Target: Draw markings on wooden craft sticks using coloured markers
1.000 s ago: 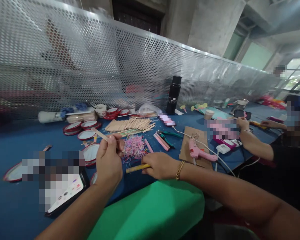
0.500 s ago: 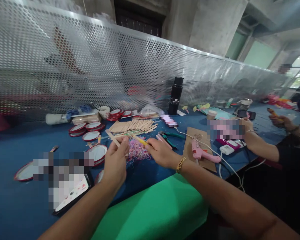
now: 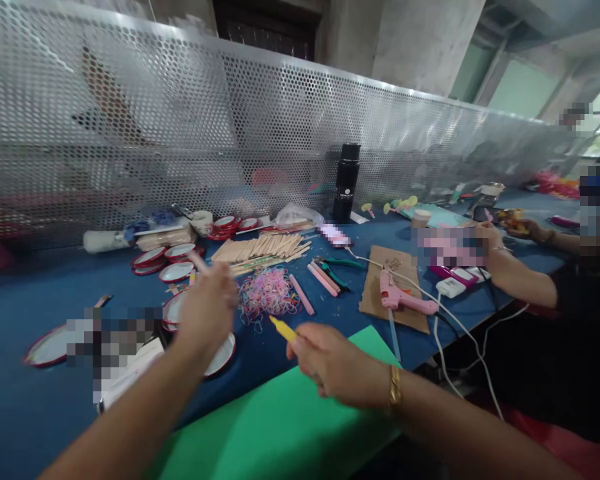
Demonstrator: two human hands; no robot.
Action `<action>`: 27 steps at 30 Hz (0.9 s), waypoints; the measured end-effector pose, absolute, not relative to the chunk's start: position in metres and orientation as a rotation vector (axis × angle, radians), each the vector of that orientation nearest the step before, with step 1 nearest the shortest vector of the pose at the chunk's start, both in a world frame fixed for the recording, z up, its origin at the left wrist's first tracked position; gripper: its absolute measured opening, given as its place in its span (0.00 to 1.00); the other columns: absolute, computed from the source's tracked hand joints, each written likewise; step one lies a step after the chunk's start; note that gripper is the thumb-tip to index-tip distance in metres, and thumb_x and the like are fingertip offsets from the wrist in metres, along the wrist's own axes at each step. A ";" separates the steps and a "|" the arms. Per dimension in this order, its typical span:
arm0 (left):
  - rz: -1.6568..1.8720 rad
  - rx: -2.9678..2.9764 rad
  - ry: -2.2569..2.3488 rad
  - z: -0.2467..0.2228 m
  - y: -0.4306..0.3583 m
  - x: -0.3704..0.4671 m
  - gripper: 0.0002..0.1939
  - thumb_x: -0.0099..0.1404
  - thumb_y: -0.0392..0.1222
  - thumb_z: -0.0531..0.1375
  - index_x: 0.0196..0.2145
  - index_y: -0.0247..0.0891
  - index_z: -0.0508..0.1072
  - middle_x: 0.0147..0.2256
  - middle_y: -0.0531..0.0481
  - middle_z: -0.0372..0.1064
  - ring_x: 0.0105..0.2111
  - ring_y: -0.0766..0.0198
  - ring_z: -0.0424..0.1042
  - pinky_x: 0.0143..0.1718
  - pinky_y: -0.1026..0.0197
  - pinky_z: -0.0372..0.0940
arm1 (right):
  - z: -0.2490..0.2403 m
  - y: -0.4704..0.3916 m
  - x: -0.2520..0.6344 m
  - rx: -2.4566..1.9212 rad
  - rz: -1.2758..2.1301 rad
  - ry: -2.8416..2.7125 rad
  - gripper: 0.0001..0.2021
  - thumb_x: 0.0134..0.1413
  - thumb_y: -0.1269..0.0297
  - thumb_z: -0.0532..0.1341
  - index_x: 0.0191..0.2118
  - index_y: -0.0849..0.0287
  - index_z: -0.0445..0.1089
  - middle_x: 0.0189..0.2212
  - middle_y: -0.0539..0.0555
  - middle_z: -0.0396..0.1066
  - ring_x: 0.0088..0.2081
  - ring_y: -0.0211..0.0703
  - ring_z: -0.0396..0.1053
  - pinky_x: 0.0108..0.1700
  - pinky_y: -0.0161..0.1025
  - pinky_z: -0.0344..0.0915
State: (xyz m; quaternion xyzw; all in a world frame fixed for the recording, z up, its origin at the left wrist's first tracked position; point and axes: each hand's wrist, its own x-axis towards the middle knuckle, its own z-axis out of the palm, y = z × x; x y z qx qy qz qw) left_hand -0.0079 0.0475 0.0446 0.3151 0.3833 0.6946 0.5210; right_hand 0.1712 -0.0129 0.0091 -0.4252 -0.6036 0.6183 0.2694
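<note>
"So, where is the yellow pen (image 3: pixel 284 329)?"

"Near the tabletop's (image 3: pixel 264 353) front edge: the right hand's (image 3: pixel 337 365) fingers pinch it behind the tip, probably for control; the blurred left hand (image 3: pixel 207 303) grips a stick (image 3: pixel 200 262)."

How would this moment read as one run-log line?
left hand: holding pale stick, blurred | right hand: holding yellow pointed tool | nearby: tangled strands

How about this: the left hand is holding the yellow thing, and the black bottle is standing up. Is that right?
Not quite: in the head view, the right hand holds the yellow thing, not the left hand. The black bottle is indeed standing up.
</note>
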 end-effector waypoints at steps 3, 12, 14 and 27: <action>1.720 0.754 0.867 0.053 0.053 -0.013 0.11 0.68 0.34 0.53 0.27 0.37 0.68 0.13 0.61 0.51 0.13 0.74 0.49 0.14 0.72 0.44 | 0.006 -0.020 0.184 -1.132 1.356 -1.664 0.11 0.65 0.58 0.51 0.35 0.56 0.64 0.22 0.45 0.58 0.21 0.33 0.55 0.24 0.32 0.54; 1.380 0.973 0.873 0.020 0.032 0.027 0.11 0.62 0.48 0.63 0.34 0.37 0.73 0.16 0.61 0.53 0.18 0.72 0.52 0.21 0.71 0.52 | 0.020 0.045 0.159 -0.956 0.948 -1.575 0.11 0.53 0.57 0.63 0.37 0.59 0.65 0.30 0.48 0.65 0.31 0.37 0.63 0.34 0.35 0.63; 1.346 1.000 0.895 0.015 0.031 0.028 0.13 0.61 0.50 0.63 0.34 0.37 0.73 0.17 0.61 0.53 0.19 0.72 0.51 0.20 0.71 0.50 | 0.015 0.048 0.157 -0.944 0.942 -1.603 0.09 0.53 0.61 0.62 0.38 0.59 0.65 0.31 0.48 0.67 0.32 0.38 0.64 0.35 0.35 0.63; 1.107 0.998 1.040 0.008 0.031 0.026 0.16 0.59 0.54 0.62 0.33 0.38 0.68 0.19 0.59 0.60 0.17 0.74 0.51 0.18 0.70 0.44 | 0.013 0.110 0.192 -1.503 0.397 -1.975 0.10 0.53 0.60 0.64 0.35 0.61 0.67 0.29 0.56 0.72 0.32 0.46 0.68 0.33 0.37 0.57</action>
